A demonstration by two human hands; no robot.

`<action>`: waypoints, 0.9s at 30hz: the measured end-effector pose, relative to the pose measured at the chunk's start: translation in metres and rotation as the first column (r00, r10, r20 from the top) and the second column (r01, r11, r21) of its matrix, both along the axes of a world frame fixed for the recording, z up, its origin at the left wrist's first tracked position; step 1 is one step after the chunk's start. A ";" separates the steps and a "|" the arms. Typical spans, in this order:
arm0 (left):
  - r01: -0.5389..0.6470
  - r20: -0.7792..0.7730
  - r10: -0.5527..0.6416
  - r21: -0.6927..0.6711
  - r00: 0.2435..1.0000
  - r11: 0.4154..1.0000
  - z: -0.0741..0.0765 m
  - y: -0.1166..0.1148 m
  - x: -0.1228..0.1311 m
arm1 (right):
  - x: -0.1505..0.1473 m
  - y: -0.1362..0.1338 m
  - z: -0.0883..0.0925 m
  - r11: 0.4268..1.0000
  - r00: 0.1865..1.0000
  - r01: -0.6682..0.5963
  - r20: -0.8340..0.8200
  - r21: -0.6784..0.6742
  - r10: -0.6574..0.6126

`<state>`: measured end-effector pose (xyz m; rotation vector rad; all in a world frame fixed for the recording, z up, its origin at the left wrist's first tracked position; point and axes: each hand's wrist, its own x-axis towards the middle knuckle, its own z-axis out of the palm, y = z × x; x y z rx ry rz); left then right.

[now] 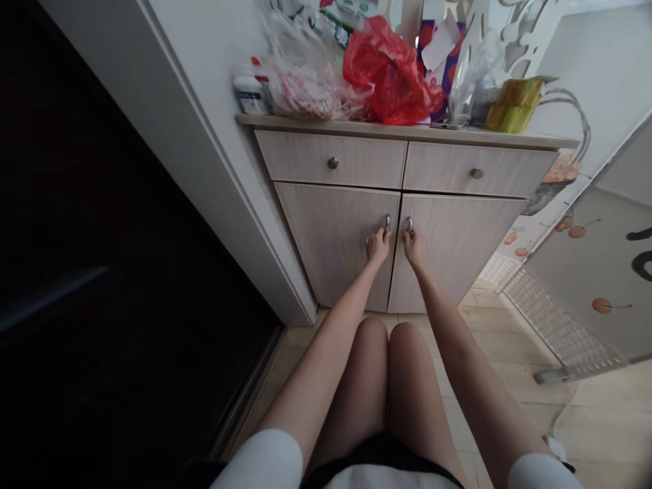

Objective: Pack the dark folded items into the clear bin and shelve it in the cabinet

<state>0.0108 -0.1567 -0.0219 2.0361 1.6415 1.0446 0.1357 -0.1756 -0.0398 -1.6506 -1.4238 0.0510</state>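
Observation:
A light wood-grain cabinet [336, 248] stands before me, its two lower doors closed and meeting in the middle. On the left door's metal handle [388, 221] my left hand [377, 245] is closed, gripping the lower end. My right hand [415, 247] grips the matching handle [409, 223] of the right door [461, 244] with curled fingers. Both arms stretch forward over my knees. Two drawers with round knobs, a left drawer [295, 155] and a right drawer [509, 171], sit shut above the doors.
On the cabinet top lie a red plastic bag [390, 75], a clear plastic bag [310, 75], a white bottle [250, 95] and a yellow package [514, 105]. A dark door [102, 272] is at left. A cherry-patterned panel [595, 258] stands at right on the wooden floor [502, 339].

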 end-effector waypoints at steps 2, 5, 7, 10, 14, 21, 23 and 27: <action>-0.016 -0.064 0.022 0.100 0.998 0.995 -0.005 -0.015 -0.011 | 0.004 -0.025 -0.001 0.998 0.996 0.055 0.077 -0.020 -0.053; -0.022 -0.084 0.043 0.232 0.996 0.972 -0.015 -0.042 -0.030 | 0.009 -0.067 -0.001 0.997 0.988 0.079 0.133 -0.021 -0.076; -0.022 -0.074 0.048 0.309 0.996 0.951 -0.023 -0.061 -0.045 | 0.012 -0.094 -0.002 0.995 0.985 0.103 0.138 -0.004 -0.101; -0.055 -0.038 0.076 0.395 0.996 0.917 -0.034 -0.091 -0.069 | 0.019 -0.133 -0.005 0.987 0.979 0.148 0.134 0.054 -0.154; -0.170 0.034 0.174 0.448 0.984 0.878 -0.042 -0.128 -0.106 | 0.036 -0.183 -0.012 0.968 0.962 0.220 0.136 0.120 -0.235; -0.360 0.120 0.350 0.509 0.929 0.782 -0.051 -0.169 -0.172 | 0.087 -0.257 -0.021 0.917 0.908 0.360 0.161 0.171 -0.386; -0.422 0.156 0.404 0.530 0.901 0.736 -0.055 -0.176 -0.195 | 0.104 -0.274 -0.026 0.896 0.886 0.394 0.175 0.206 -0.430; -0.540 0.226 0.501 0.512 0.835 0.668 -0.056 -0.187 -0.246 | 0.145 -0.302 -0.039 0.826 0.813 0.499 0.187 0.260 -0.551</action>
